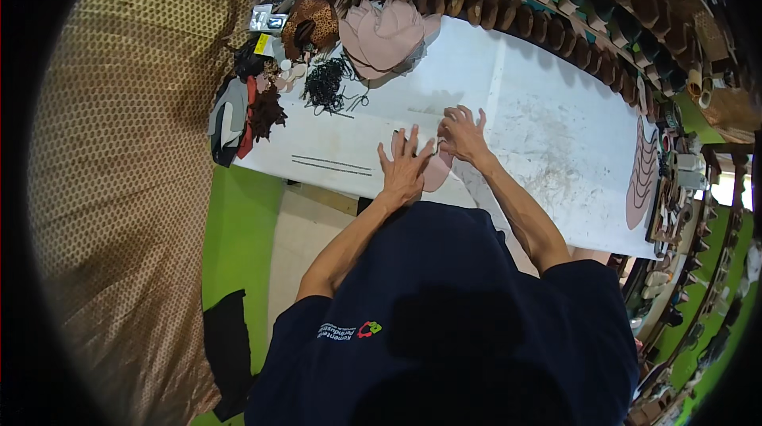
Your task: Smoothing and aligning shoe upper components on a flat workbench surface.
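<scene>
A flat pink shoe-sole-shaped piece (436, 174) lies on the white-covered table near its front edge, partly hidden by my hands. My left hand (406, 168) rests over its left side with the fingers spread. From the right, my right hand (464, 137) reaches to the piece's far end. Its thumb and forefinger come together there beside a small dark edge, while the other fingers are raised and bent. What the pinch holds is too small to make out.
Thin black strips (332, 164) lie left of my hands. Farther back are a tangle of black cords (324, 85), stacked pink pieces (385, 33) and leopard-print material (311, 23). Rows of shoes (524, 21) line the far side. More pink sole-shaped pieces (640, 180) overlap at the right end.
</scene>
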`<state>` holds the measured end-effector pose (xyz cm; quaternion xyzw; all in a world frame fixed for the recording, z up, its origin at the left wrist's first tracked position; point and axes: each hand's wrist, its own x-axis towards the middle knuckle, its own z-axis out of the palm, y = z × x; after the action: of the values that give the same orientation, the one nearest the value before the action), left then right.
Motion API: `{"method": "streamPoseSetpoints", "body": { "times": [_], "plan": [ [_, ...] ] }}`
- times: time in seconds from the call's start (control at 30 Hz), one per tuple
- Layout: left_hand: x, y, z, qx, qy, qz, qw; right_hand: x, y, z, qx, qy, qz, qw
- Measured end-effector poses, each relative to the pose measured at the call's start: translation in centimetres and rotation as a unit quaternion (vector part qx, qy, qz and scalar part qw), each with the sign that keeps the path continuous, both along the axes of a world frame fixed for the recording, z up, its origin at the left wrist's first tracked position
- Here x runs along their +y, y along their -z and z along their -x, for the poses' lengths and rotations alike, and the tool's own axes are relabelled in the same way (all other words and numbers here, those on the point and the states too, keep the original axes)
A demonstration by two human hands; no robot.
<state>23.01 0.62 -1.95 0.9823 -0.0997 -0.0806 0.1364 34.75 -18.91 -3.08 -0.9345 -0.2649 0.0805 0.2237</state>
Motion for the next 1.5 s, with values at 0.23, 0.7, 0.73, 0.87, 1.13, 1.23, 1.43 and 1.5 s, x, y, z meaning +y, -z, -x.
{"method": "streamPoseSetpoints", "body": {
  "times": [0.23, 0.7, 0.73, 0.87, 1.13, 1.23, 1.43, 1.5],
  "plan": [
    [3.3, 2.2, 2.2, -0.009, -0.253, 0.041, 0.967, -2.6, -0.2, 5.8, -0.007, 0.120, -0.006, 0.993],
    [3.2, 4.1, 0.3, -0.005, -0.361, 0.165, 0.918, -3.0, -0.2, 7.9, -0.038, -0.155, -0.065, 0.985],
    [3.3, 4.1, 0.2, -0.011, -0.363, 0.170, 0.916, -2.7, 0.0, 7.7, -0.060, -0.168, -0.055, 0.982],
    [4.4, 4.0, -0.6, -0.053, -0.346, 0.158, 0.923, -1.6, 0.0, 7.8, -0.060, -0.178, -0.072, 0.980],
    [7.1, 1.9, -3.5, -0.128, -0.279, 0.099, 0.947, 2.5, 0.2, 8.5, -0.027, -0.187, -0.151, 0.970],
    [5.8, 1.4, -2.5, -0.166, -0.231, 0.099, 0.954, 1.2, 0.1, 8.4, -0.040, -0.069, -0.120, 0.990],
    [2.3, 1.5, 1.4, -0.079, -0.052, 0.083, 0.992, 0.3, -0.3, 8.0, -0.056, 0.051, -0.100, 0.992],
    [2.1, 1.8, 1.7, -0.065, -0.045, 0.084, 0.993, 0.7, -0.1, 8.0, -0.065, 0.052, -0.098, 0.992]
  ]
}}
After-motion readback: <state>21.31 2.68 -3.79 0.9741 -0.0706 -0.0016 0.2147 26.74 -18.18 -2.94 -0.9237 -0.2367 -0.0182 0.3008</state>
